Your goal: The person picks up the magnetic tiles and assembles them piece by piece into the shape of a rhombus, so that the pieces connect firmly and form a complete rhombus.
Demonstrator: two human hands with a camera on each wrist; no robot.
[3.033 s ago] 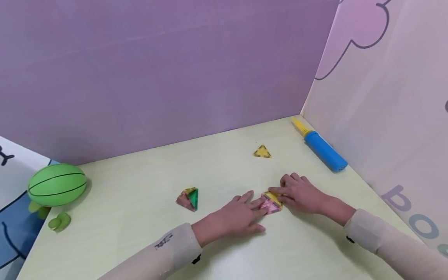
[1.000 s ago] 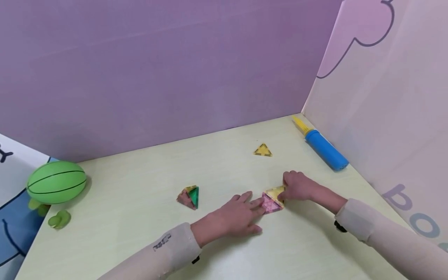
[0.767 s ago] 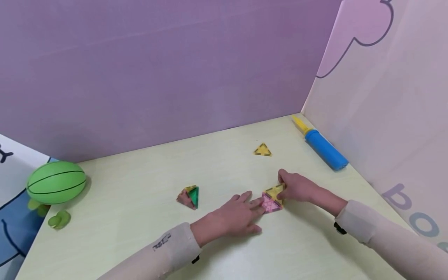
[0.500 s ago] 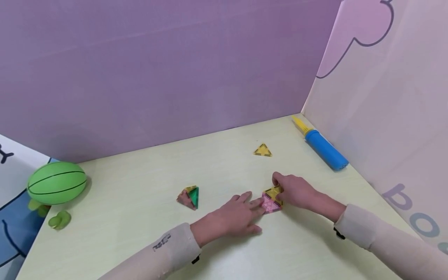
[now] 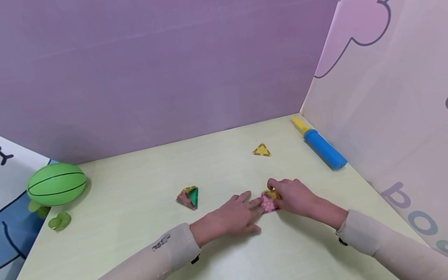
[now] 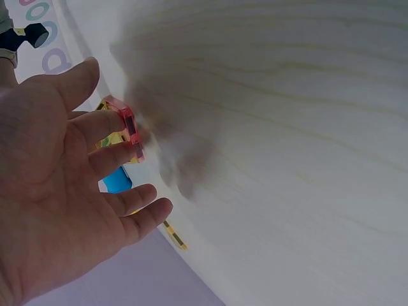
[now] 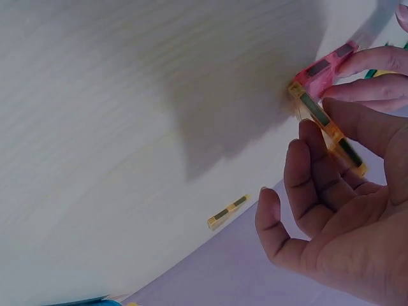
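My left hand (image 5: pixel 234 217) lies with its fingers stretched out, two fingertips resting on a pink triangular magnetic tile (image 5: pixel 268 205) on the table. My right hand (image 5: pixel 299 197) pinches a yellow triangular magnetic tile (image 5: pixel 271 193) between thumb and fingers. In the right wrist view that yellow tile (image 7: pixel 319 118) meets the edge of the pink tile (image 7: pixel 319 73) and stands tilted up from the table. The left wrist view shows the pink tile (image 6: pixel 131 127) under two left fingers. Fingers partly cover both tiles in the head view.
A small pyramid of magnetic tiles (image 5: pixel 189 197) stands left of my hands. Farther back lies a loose yellow triangular tile (image 5: pixel 261 150). A blue hand pump (image 5: pixel 324 149) rests along the right wall. A green balloon-like ball (image 5: pixel 57 184) and a green toy (image 5: pixel 60 221) sit far left.
My right hand has gone from touching the yellow tile with its fingers to pinching it, and has moved slightly left and nearer, tilting the tile. The left hand has stayed nearly still.
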